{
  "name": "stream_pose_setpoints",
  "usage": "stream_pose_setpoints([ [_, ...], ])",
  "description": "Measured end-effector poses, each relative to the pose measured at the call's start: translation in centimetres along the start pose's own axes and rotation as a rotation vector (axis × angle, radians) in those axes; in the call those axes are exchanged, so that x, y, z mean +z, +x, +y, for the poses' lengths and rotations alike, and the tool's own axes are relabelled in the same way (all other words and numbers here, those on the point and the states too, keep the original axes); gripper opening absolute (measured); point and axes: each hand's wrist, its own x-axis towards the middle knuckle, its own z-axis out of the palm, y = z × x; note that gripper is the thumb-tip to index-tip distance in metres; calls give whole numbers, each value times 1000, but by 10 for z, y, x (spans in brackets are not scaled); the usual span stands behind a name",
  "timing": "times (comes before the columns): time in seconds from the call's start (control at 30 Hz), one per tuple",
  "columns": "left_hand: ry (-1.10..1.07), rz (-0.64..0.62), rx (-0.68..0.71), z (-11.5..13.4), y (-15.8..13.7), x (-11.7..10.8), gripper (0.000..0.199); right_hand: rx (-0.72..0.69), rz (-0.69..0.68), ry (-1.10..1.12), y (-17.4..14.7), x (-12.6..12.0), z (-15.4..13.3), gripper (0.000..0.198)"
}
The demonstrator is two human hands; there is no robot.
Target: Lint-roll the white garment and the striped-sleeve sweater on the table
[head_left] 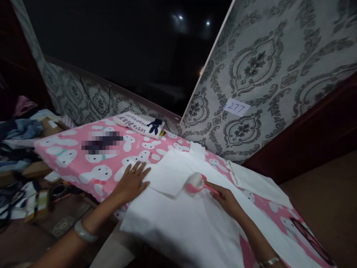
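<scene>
A white garment lies spread over a table with a pink bunny-print cover, its lower part hanging past the near edge. My right hand is closed round the handle of a pink lint roller, whose pale roll rests on the garment beside a sleeve-like flap. At the garment's left edge, my left hand lies flat with its fingers spread, the fingertips by that flap. It holds nothing.
A rolled printed white cloth lies at the back, near a dark blurred-out item. Folded white fabric and dark-rimmed glasses are on the right. A large dark screen stands behind; piled clothes fill the left.
</scene>
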Motion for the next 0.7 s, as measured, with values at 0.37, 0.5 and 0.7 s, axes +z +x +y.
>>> stream_pose_setpoints([
  [0.37,3,3,141,-6,-4,-8,69,-66,140,282,-6,66,-32,44],
  [0.5,-20,-41,298,26,4,-9,70,209,386,693,-8,70,-5,69],
  [0.7,-13,-128,357,90,28,2,58,295,510,902,-6,70,18,84],
])
